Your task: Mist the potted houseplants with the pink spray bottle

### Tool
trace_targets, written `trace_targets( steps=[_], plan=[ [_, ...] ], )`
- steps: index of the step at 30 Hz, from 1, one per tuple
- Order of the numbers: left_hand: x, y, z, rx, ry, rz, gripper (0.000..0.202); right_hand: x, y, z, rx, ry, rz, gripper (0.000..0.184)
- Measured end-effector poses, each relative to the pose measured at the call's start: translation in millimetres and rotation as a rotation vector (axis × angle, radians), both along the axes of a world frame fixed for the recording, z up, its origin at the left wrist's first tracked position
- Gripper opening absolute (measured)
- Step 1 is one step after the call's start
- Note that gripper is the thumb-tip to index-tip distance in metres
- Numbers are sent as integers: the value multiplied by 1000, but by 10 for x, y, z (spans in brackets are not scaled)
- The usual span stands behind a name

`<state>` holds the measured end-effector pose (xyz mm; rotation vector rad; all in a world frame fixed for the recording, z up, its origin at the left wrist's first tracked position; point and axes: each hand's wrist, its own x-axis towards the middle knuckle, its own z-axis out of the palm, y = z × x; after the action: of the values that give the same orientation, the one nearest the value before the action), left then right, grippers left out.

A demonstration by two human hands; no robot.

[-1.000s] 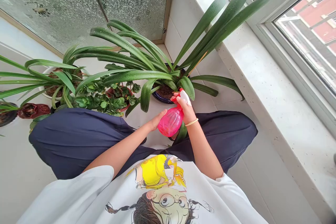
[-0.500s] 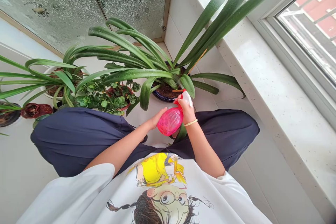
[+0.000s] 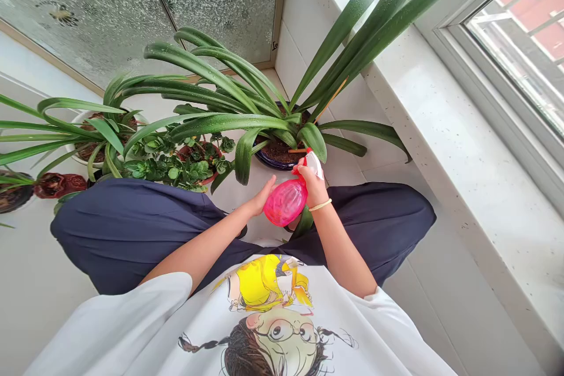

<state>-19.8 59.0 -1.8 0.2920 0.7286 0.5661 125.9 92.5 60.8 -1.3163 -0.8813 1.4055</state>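
Note:
My right hand (image 3: 312, 183) is wrapped round the neck and trigger of a pink spray bottle (image 3: 286, 202) with a white and red spray head (image 3: 314, 160). The see-through body of the bottle leans to the left, and its head lies by the leaf bases of a large potted plant (image 3: 224, 123). Against the left side of the bottle rests my left hand (image 3: 261, 198), fingers stretched out and not curled round it. Long strap-shaped leaves spread from the plant's dark blue pot (image 3: 274, 161), which holds brown soil. Small drops dot several leaves.
Left of the big plant stand a small leafy plant (image 3: 174, 167), a white pot (image 3: 81, 155) with long leaves and a dark red pot (image 3: 57, 185). A stone sill (image 3: 423, 111) runs along the window at right. A patterned glass cabinet (image 3: 220, 17) stands behind.
The fingers of my left hand have straightened and lifted slightly along the bottle's side. My right hand and the spray bottle stay nearly in place. The view has shifted a little.

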Motion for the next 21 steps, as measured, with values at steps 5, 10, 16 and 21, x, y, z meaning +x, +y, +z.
trace_targets(
  steps=[5, 10, 16, 21],
  plan=[
    [30, -25, -20, 1, 27, 0, 67, 32, 52, 34, -79, 12, 48, 19],
    [49, -44, -83, -1, 51, -39, 67, 53, 12, 23, -73, 4, -10, 13],
    [54, -151, 62, 293, 136, 15, 45, 101, -318, 195, 222, -184, 108, 22],
    [109, -214, 423, 536, 233, 18, 44, 242, -587, 379, 332, -111, -6, 32]
  ],
)
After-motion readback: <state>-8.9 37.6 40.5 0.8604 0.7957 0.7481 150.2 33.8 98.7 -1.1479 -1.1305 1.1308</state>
